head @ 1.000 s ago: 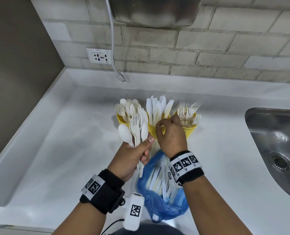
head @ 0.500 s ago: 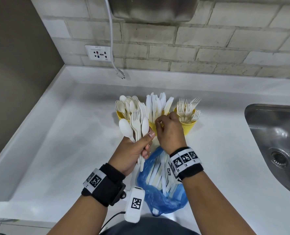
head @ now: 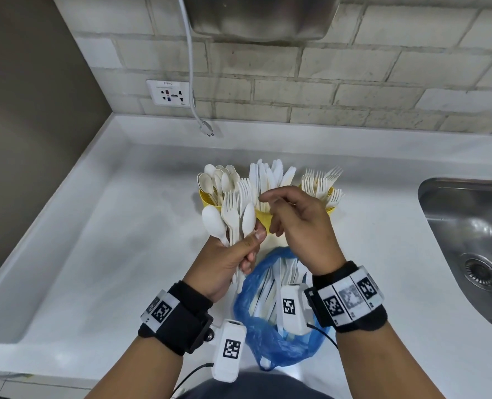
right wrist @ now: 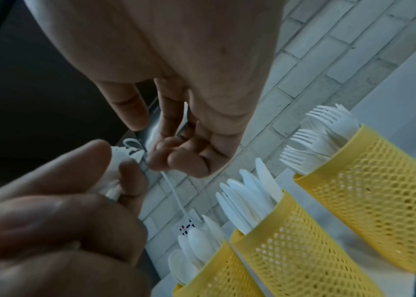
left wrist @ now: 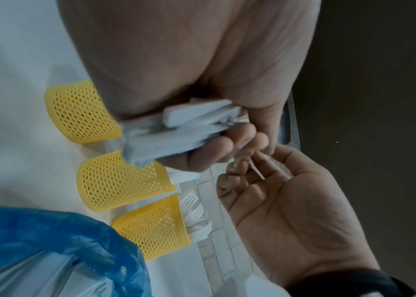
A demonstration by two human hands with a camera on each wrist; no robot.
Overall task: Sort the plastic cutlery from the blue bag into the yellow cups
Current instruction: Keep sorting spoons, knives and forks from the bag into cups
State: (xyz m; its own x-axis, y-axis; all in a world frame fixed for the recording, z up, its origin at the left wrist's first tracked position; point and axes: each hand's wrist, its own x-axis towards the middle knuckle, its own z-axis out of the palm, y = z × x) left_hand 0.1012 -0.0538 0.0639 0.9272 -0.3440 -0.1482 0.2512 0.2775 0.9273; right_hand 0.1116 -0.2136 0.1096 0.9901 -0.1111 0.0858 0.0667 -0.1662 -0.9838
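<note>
My left hand (head: 250,246) grips a mixed bundle of white spoons and forks (head: 230,217) by the handles, heads up, in front of the cups. Three yellow mesh cups stand in a row: the spoon cup (head: 207,198), the knife cup (head: 263,216) and the fork cup (head: 329,210). My right hand (head: 276,213) hovers just right of the bundle, above the knife cup, fingers loosely curled and holding nothing. The blue bag (head: 268,347) lies open below my wrists with more white cutlery inside. The left wrist view shows the bundle's handles (left wrist: 176,130) in my fist.
A steel sink (head: 469,243) is set into the white counter (head: 109,254) at the right. A wall socket (head: 171,93) and a dangling white cable (head: 193,105) are on the brick wall behind. A raised counter ledge runs along the left and back.
My right hand has come off the knife cup's rim and lifted toward the bundle, its fingers uncurling. The left hand still holds the bundle in about the same place.
</note>
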